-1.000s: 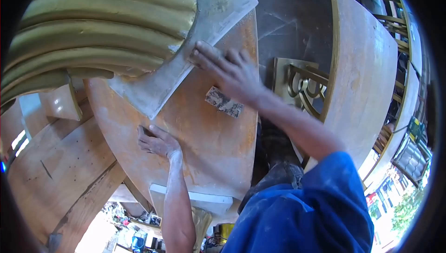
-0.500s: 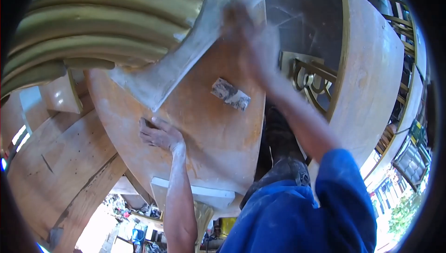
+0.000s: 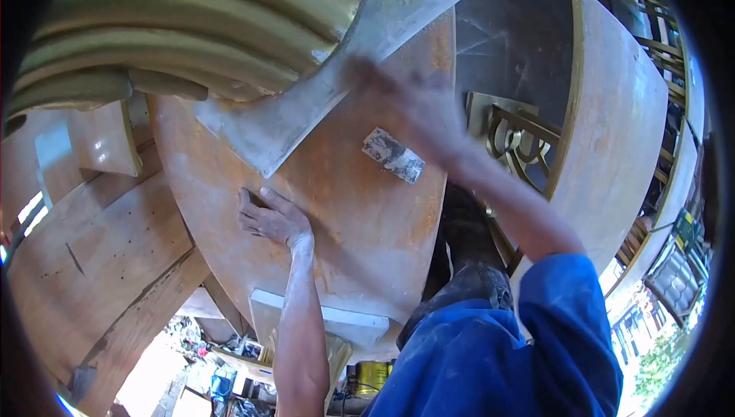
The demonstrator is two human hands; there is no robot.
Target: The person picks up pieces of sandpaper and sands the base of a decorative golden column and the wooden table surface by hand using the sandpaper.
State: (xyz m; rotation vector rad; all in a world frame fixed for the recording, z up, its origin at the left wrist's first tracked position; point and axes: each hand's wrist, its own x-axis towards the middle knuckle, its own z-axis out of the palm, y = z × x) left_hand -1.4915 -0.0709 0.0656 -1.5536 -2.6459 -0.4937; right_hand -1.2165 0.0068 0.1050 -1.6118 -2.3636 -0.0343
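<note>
A gold ribbed pedestal [image 3: 199, 30] flares into a flat grey-white base plate [image 3: 268, 137] with pointed corners, which lies on a curved wooden tabletop [image 3: 344, 241]. My right hand [image 3: 421, 107] is smeared by motion at the plate's edge; whether its fingers hold anything is hidden by the blur. Below the plate's lower corner, my dusty left hand [image 3: 274, 218] rests flat on the tabletop, thumb apart from the fingers, holding nothing visible. Between my hands lies a small rectangular block or folded piece [image 3: 393, 155], patched grey and white.
To the right stands another curved wooden panel [image 3: 612, 126], beside a gold scrollwork piece [image 3: 513, 137]. Large wooden boards [image 3: 99, 264] lean at the left. A pale-edged piece [image 3: 329, 317] sits near the tabletop's lower edge. Clutter and a yellow container [image 3: 373, 376] show below.
My right hand has moved down and left along the base plate's edge. My left hand keeps its place on the tabletop. The whole view has shifted slightly.
</note>
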